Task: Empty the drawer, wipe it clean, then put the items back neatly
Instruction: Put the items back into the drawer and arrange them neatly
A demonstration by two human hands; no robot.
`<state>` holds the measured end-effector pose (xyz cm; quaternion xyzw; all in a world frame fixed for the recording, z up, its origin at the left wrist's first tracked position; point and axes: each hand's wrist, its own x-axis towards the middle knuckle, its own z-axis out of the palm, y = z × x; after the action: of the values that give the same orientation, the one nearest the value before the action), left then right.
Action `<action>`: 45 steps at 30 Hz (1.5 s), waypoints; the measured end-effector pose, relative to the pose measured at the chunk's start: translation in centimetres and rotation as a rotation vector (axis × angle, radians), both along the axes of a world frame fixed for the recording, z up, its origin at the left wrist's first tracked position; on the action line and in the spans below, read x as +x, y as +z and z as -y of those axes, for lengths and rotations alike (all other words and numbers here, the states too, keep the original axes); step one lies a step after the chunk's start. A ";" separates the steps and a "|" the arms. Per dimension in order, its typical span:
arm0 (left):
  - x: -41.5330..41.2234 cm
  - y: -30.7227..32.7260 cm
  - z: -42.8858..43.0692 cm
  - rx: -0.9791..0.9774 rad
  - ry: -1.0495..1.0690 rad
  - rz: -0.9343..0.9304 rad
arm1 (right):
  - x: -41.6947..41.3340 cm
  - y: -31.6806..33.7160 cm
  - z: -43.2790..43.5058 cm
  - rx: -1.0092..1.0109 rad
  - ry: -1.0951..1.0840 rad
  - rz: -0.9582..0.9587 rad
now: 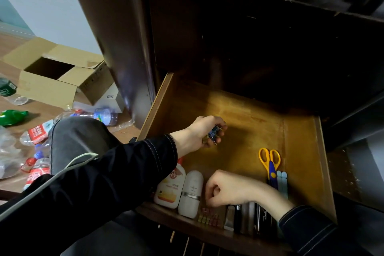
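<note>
The wooden drawer point(301, 151) is pulled open under a dark desk. My left hand point(199, 131) hovers over its middle and grips a bunch of small binder clips point(214, 134), blue and yellow. My right hand point(230, 190) is low at the drawer's front, fingers curled and pinching above a row of pink and yellow binder clips point(208, 217); whether a clip sits between the fingers is hidden. Along the front lie a white and orange bottle point(171, 187), a white capsule-shaped case point(191, 193) and several dark pens point(247, 218). Yellow-handled scissors point(269, 164) lie at the right.
Pale blue sticks point(282, 183) lie beside the scissors. On the floor to the left stand an open cardboard box point(52, 81) and several plastic bottles point(101, 115) with wrappers. My knee point(76, 137) is next to the drawer's left wall. The desk body overhangs the drawer's back.
</note>
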<state>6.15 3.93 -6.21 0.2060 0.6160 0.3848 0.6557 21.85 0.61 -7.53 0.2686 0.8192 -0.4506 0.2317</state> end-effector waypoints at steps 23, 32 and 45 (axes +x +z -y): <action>-0.1 -0.1 0.1 -0.007 -0.003 0.015 | -0.1 0.0 0.0 0.035 0.044 0.015; -0.1 0.7 0.2 -0.115 0.004 0.232 | 0.6 0.7 -1.6 0.054 -0.114 -0.005; 0.1 0.7 0.3 -0.192 0.067 0.298 | 2.4 2.3 -4.8 0.411 -0.745 -0.413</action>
<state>6.29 3.59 -5.54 0.0623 0.5523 0.3723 0.7433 24.29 5.45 -5.20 0.4892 0.7683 -0.3756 -0.1714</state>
